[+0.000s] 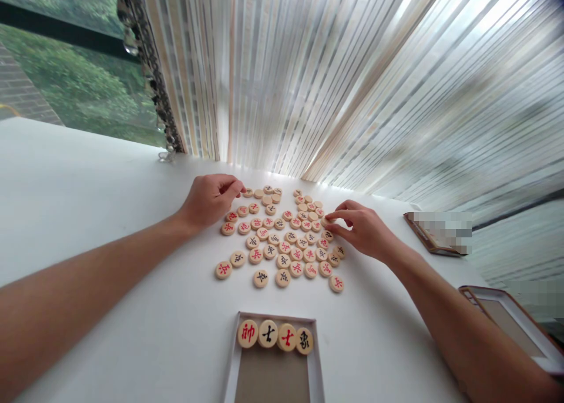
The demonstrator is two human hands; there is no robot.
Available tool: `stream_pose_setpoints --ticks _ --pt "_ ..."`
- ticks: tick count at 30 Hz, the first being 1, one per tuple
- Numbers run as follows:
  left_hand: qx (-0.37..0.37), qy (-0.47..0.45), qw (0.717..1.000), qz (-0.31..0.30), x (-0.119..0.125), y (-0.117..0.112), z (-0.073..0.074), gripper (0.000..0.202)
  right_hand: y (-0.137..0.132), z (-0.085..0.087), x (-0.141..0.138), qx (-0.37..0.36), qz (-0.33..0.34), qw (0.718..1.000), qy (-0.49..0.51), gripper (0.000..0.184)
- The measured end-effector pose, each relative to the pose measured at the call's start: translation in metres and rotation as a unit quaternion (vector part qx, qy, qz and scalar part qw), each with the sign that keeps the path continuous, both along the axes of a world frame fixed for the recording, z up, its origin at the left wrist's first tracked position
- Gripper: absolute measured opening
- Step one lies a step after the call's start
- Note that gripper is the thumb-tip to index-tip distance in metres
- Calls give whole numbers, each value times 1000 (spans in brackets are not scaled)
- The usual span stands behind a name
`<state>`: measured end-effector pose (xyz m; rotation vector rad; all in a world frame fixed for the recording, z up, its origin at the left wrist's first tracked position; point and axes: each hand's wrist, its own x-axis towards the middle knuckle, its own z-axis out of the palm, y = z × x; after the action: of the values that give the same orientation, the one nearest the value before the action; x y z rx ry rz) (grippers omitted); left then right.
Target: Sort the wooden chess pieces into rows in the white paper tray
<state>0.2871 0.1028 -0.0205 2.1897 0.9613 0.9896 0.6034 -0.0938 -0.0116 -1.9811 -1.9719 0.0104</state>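
Note:
Many round wooden Chinese chess pieces (pixel 284 247) with red or black characters lie spread on a white table; some show blank faces. My right hand (pixel 363 229) has its thumb and index finger around a blank-faced piece (pixel 326 221) at the right side of the spread. At the far left of the spread is my left hand (pixel 211 198), its fingers curled together. Its fingertips come close to a black-marked piece (pixel 248 192); whether anything is between them is hidden. Nearer to me, several larger-looking pieces (pixel 268 334) stand in a row inside an open box (pixel 316 356).
Two other box parts lie to the right, a smaller one (pixel 418 232) farther back and an open tray-like one (pixel 520 303) by my right forearm. A string curtain (pixel 273 86) hangs along the table's far edge. A window (pixel 79 80) is at the left.

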Motion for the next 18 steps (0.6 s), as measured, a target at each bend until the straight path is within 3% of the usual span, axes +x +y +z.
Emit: stream_pose_setpoints --ticks 18 --pt "0 -4 1000 3 0 0 -1 37 -3 4 2 -35 21 999 -17 35"
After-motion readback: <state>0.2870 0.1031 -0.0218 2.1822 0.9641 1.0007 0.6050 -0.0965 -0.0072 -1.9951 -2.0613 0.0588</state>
